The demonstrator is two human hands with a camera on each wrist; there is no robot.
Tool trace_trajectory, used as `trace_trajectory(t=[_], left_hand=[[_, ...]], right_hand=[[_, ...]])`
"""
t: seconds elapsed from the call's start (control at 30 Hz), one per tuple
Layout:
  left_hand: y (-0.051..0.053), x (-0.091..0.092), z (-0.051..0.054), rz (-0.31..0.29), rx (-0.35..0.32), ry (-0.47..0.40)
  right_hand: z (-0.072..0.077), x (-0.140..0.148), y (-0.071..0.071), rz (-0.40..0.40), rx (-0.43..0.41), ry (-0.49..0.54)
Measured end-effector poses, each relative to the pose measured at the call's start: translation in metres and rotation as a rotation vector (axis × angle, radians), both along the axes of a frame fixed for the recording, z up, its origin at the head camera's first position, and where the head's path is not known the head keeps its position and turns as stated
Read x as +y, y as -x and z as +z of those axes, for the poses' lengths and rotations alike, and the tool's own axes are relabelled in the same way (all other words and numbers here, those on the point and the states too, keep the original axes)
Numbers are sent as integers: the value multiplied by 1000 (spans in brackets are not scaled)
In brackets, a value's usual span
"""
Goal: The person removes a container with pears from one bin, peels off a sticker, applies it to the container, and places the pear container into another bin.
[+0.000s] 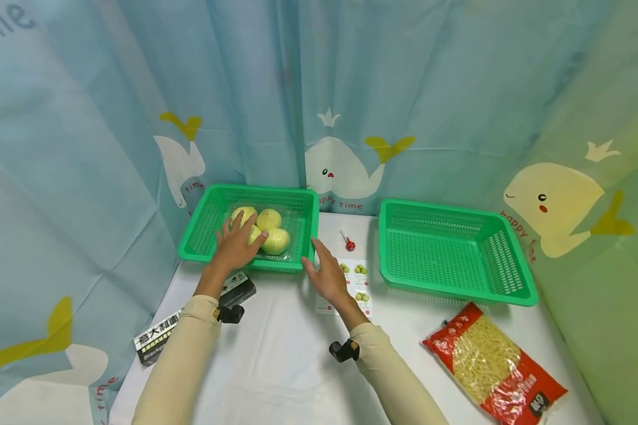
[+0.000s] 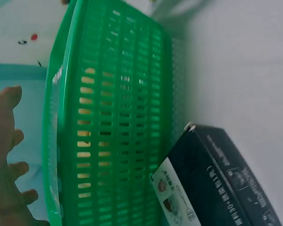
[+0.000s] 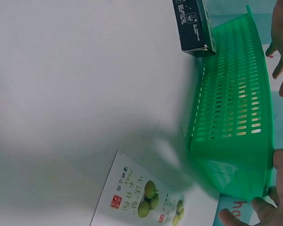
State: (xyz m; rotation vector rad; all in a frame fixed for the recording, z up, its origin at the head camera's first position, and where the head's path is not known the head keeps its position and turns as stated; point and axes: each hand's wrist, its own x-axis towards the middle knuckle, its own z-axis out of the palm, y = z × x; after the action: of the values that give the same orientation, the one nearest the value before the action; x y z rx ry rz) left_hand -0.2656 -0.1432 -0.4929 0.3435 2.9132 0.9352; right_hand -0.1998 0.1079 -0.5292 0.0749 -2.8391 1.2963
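My left hand (image 1: 236, 243), fingers spread, is over several round pale-yellow fruits (image 1: 276, 241) in a clear plastic tray in the left green basket (image 1: 197, 242). Whether its fingertips touch the fruits is hard to tell. In the left wrist view the hand (image 2: 7, 155) appears above the basket's rim. My right hand (image 1: 326, 274) is at the basket's right front corner, thumb and fingers apart. The right wrist view puts its thumb (image 3: 282, 159) by the rim of that basket (image 3: 231, 155), with the other fingers outside; firm contact cannot be made out.
A second green basket (image 1: 430, 254) stands on the right. In front of it lies a red-and-clear pasta bag (image 1: 489, 360). A red lollipop (image 1: 349, 243) and a printed fruit card (image 1: 363, 289) lie between the baskets. Black boxes (image 1: 239, 289) sit at the left front. Curtains enclose the table.
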Motion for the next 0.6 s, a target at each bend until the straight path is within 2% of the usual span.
trace_trajectory(t=[0.23,0.4,0.6], left_hand=[[29,-14,-8,18,-61,-1],[49,-24,-7,50,-135,-30],[61,-36,-3,30,-207,-52]], right_hand=[[0,1,0,3,6,-12],[-1,2,-1,8,16,-1],[-3,-1,-1,-1,-9,-5]])
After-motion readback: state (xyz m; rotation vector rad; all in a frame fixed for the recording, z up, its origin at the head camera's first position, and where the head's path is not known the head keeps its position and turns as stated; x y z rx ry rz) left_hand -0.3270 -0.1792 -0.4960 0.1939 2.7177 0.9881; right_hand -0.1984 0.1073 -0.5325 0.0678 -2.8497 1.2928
